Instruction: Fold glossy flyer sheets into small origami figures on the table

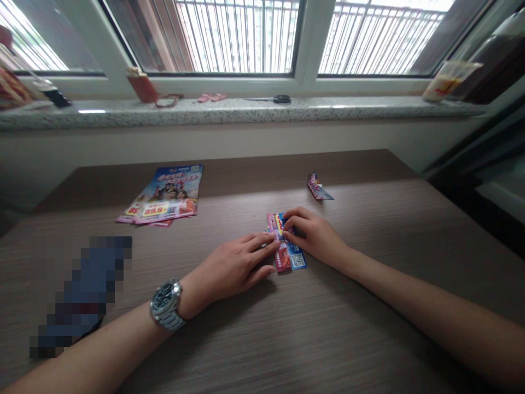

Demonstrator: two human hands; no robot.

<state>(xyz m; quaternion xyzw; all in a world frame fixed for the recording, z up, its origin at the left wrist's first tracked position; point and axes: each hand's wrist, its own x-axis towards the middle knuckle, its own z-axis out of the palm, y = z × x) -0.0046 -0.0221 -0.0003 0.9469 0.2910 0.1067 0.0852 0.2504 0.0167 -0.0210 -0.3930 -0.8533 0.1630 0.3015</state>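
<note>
A folded paper flyer [296, 259], pink and blue with a QR code at its near right corner, lies on the table between my hands. My left hand [235, 265], with a metal watch [166, 303] on its wrist, lies with fingers stretched out, the fingertips on the flyer's left side. From the right, my right hand [315, 235] has its fingers bent and the thumb close to them at the flyer's upper part; it seems to pinch the paper there. A small folded paper piece [319, 189] of similar print stands beyond my right hand.
Printed flyers [172, 191] lie stacked at the back left of the wooden table [229, 350]. A pixelated dark object [86, 295] is near my left forearm. Along the stone windowsill [348, 112] are scissors [274, 99], a red container [142, 86] and a plastic cup [447, 81].
</note>
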